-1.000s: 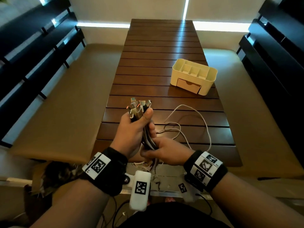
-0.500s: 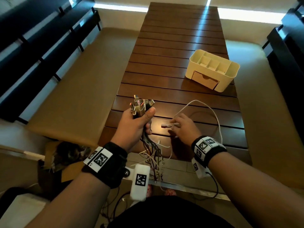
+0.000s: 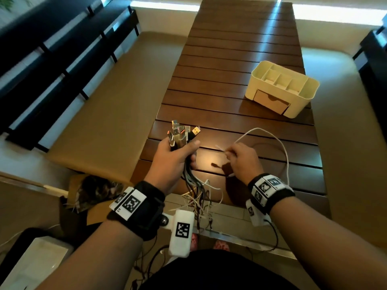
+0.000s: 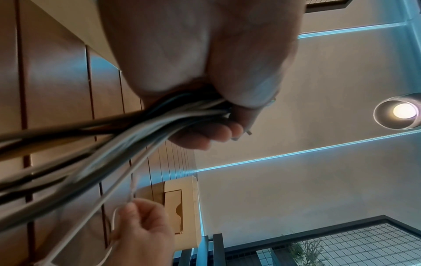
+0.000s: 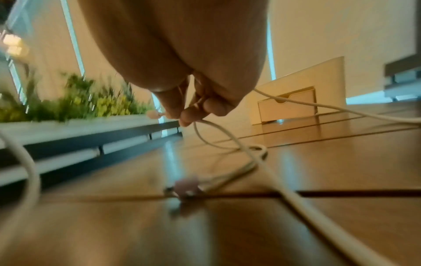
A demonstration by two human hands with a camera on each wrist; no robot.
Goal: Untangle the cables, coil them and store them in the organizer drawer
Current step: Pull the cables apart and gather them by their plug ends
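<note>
Gripping cable bundle, left hand fisted at counter near edge.
Right hand pinches white cable, seemingly near its plug; organizer toward right edge.

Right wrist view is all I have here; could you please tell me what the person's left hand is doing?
Observer: The left hand grips a bundle of black and white cables, with their metal USB plugs sticking up above the fist.
Operator: Thank you. Where do the bundle's loose ends go?
Observer: They hang off the near edge of the brown slatted wooden table.
Operator: Is anything in the top of the cream plastic organizer?
Observer: From the head view, its open top compartments look empty.
</note>
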